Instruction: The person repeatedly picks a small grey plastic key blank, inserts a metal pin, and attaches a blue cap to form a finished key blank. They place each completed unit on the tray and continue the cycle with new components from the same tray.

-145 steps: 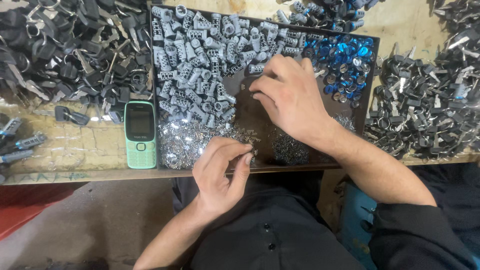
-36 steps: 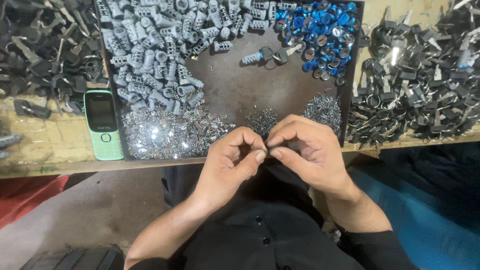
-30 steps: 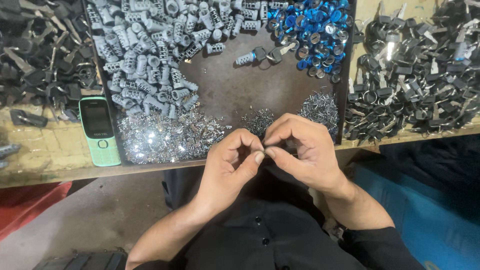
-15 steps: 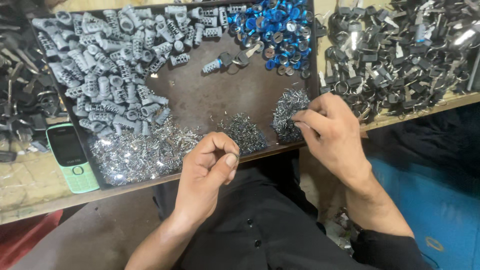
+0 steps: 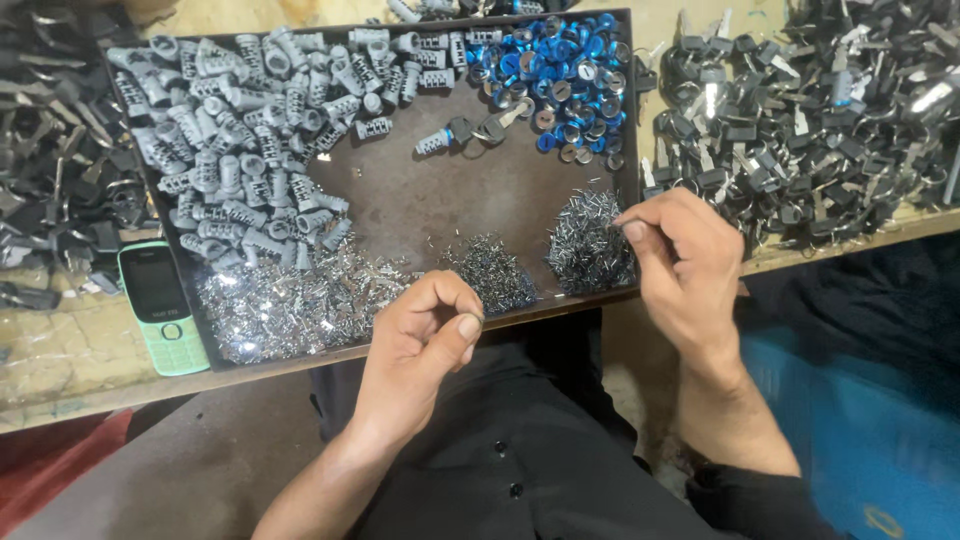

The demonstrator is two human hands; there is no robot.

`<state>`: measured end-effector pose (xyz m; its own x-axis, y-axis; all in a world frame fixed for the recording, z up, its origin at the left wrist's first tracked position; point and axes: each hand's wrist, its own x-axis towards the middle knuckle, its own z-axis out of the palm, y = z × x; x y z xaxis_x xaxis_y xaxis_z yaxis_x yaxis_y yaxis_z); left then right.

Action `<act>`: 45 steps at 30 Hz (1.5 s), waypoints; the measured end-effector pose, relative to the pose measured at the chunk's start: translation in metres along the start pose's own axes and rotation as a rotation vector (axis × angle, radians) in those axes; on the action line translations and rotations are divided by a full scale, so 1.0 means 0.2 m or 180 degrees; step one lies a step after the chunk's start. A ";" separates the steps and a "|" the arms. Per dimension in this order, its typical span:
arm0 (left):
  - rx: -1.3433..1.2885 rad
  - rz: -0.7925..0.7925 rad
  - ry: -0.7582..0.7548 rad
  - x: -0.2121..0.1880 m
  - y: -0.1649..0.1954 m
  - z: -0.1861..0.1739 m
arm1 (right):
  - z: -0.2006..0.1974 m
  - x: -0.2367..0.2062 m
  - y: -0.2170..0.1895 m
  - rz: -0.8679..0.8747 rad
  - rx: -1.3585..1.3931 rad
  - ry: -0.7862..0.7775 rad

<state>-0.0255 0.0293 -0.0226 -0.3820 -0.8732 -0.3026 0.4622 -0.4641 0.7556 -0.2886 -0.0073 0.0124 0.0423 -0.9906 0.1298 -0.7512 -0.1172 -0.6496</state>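
Observation:
A dark metal tray (image 5: 420, 205) on the bench holds grey lock cylinders (image 5: 240, 150), blue round caps (image 5: 555, 70) and heaps of small shiny metal pins (image 5: 300, 305). My left hand (image 5: 420, 345) hovers over the tray's near edge, thumb and fingers pinched on a tiny part that I cannot make out. My right hand (image 5: 680, 265) reaches to the right-hand pin heap (image 5: 590, 245), its fingertips pinched at the heap's edge. One cylinder with a key (image 5: 465, 133) lies alone in the tray's middle.
A green push-button phone (image 5: 160, 305) lies left of the tray. Piles of black-headed keys (image 5: 810, 110) cover the bench on the right, dark metal parts (image 5: 55, 190) the left. The wooden bench edge (image 5: 120, 390) runs below.
My hands were pinched together over my lap; they have parted. The right hand moved out to the right-hand pin heap, the left stayed near the tray's edge. The view shifted right.

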 end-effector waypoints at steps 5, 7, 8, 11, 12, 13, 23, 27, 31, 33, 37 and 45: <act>-0.0238 -0.0146 0.0091 0.02 -0.02 0.04 | 0.16 -0.10 -0.16 -0.0415 0.1324 -0.0440; -0.0474 -0.0378 0.0250 0.02 -0.02 0.05 | 0.24 -0.14 -0.23 -0.0503 0.1553 -0.0429; -0.0598 -0.0489 0.0332 0.02 -0.03 0.06 | 0.26 -0.14 -0.25 -0.0548 0.1667 -0.0426; -0.0908 -0.0282 0.0324 0.00 -0.02 0.06 | 0.31 -0.13 -0.27 -0.0531 0.1728 -0.0213; -0.0908 -0.0272 0.0349 0.00 -0.02 0.06 | 0.31 -0.13 -0.28 -0.0558 0.1777 -0.0219; -0.0913 -0.0270 0.0373 0.00 -0.03 0.06 | 0.31 -0.12 -0.28 -0.0575 0.1821 -0.0226; -0.1178 -0.0305 0.0330 0.00 -0.06 0.04 | 0.29 -0.09 -0.31 -0.0829 0.1302 -0.0188; -0.1120 -0.0284 0.0316 0.00 -0.05 0.04 | 0.29 -0.08 -0.31 -0.0826 0.1302 -0.0175; -0.1133 -0.0282 0.0253 0.00 -0.05 0.04 | 0.30 -0.06 -0.31 -0.0937 0.1321 -0.0145; -0.1106 -0.0270 0.0240 0.01 -0.04 0.03 | 0.30 -0.06 -0.31 -0.0989 0.1295 -0.0155; -0.1006 -0.0211 0.0233 0.01 -0.04 0.03 | 0.30 -0.06 -0.31 -0.0950 0.1252 -0.0158; -0.0899 -0.0112 0.0260 0.01 -0.03 0.02 | 0.31 -0.05 -0.31 -0.1043 0.1380 -0.0284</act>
<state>-0.0331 0.0319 -0.0253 -0.3416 -0.8596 -0.3801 0.6586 -0.5074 0.5557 -0.2021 0.0054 0.0056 0.2984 -0.8973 0.3254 -0.3499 -0.4200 -0.8373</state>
